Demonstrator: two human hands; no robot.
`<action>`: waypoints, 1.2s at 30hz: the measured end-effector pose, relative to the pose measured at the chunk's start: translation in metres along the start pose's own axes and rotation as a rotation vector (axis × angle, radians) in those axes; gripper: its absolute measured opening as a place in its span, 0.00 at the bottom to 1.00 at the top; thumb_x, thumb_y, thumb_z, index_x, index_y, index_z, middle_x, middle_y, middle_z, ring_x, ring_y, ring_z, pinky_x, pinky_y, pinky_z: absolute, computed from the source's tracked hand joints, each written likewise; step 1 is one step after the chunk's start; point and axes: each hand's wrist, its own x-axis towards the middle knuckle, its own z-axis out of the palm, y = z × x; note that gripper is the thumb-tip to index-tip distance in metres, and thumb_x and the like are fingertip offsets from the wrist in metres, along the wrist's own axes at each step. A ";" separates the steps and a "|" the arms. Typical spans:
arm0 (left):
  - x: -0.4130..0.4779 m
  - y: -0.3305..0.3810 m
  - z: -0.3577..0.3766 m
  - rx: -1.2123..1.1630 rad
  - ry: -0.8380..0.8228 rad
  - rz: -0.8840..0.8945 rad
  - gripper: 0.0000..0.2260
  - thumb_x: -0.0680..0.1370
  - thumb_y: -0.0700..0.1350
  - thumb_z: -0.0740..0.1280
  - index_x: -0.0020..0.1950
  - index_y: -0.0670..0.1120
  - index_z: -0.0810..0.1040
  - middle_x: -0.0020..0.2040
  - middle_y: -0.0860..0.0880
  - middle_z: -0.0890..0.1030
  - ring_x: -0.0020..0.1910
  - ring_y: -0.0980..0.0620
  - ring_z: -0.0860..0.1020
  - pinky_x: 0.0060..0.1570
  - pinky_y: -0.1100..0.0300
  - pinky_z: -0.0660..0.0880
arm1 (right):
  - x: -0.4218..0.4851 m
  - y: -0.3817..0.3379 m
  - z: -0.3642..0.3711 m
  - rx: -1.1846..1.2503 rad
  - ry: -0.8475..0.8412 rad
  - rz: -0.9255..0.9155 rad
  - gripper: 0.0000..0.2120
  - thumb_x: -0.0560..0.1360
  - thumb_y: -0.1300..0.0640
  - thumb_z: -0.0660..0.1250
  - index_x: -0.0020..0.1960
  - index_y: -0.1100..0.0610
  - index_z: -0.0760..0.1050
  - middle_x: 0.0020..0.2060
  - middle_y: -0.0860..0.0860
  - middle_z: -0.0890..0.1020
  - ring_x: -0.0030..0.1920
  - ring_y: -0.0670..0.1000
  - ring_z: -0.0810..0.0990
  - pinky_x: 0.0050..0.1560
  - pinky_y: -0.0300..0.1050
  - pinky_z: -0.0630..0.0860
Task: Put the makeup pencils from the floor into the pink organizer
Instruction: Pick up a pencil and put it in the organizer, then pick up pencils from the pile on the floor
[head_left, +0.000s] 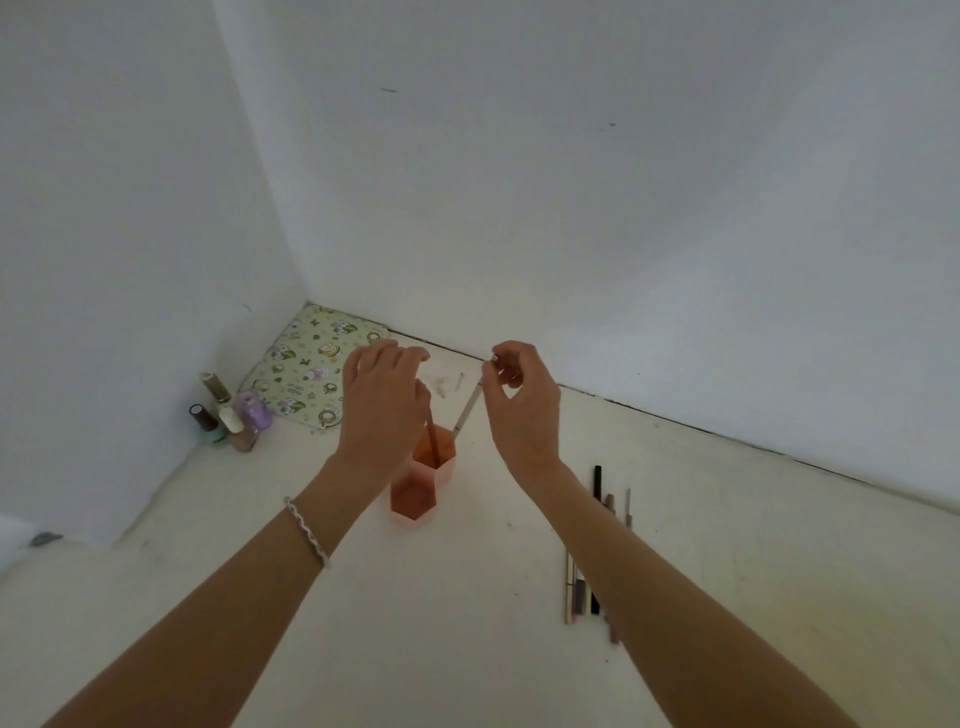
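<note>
In the middle of the frame stands the pink organizer (423, 480), made of six-sided cups joined together, on the pale floor (363, 623). The left hand (384, 405) hangs over the back cup with its fingers curled down around the top of a brown pencil (431, 441), whose low end is already inside that cup. The right hand (519, 400) pinches the top of a white pencil (467, 410) between thumb and fingers; the other fingers are loose. That pencil slants down, and its tip is just beside the cup's rim, and I cannot tell if it is inside yet. If the hand lets go too soon, the tip could miss the rim and the pencil would fall back on the floor. A push on the rim could also tip the light organizer over. More pencils (587, 587) lie at the lower right, partly under the right arm.
</note>
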 end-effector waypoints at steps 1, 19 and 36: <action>0.002 0.002 -0.004 -0.020 0.010 0.000 0.14 0.76 0.38 0.66 0.61 0.46 0.78 0.58 0.47 0.80 0.66 0.46 0.72 0.69 0.50 0.62 | -0.003 0.003 0.003 -0.016 -0.026 0.010 0.07 0.77 0.60 0.66 0.51 0.50 0.74 0.43 0.44 0.79 0.43 0.45 0.77 0.47 0.39 0.77; -0.086 0.136 0.104 -0.162 -0.774 -0.200 0.12 0.76 0.40 0.59 0.57 0.46 0.76 0.55 0.48 0.79 0.53 0.48 0.79 0.51 0.57 0.75 | -0.014 0.078 -0.097 -0.282 -0.164 0.218 0.14 0.76 0.66 0.59 0.54 0.55 0.79 0.43 0.45 0.81 0.40 0.45 0.79 0.43 0.39 0.75; -0.060 0.136 0.101 -0.485 -0.424 -0.381 0.13 0.76 0.40 0.66 0.61 0.45 0.73 0.41 0.51 0.78 0.36 0.54 0.79 0.35 0.62 0.76 | -0.022 0.117 -0.127 -0.457 -0.339 0.354 0.10 0.75 0.62 0.60 0.47 0.56 0.80 0.40 0.48 0.81 0.36 0.49 0.78 0.41 0.44 0.76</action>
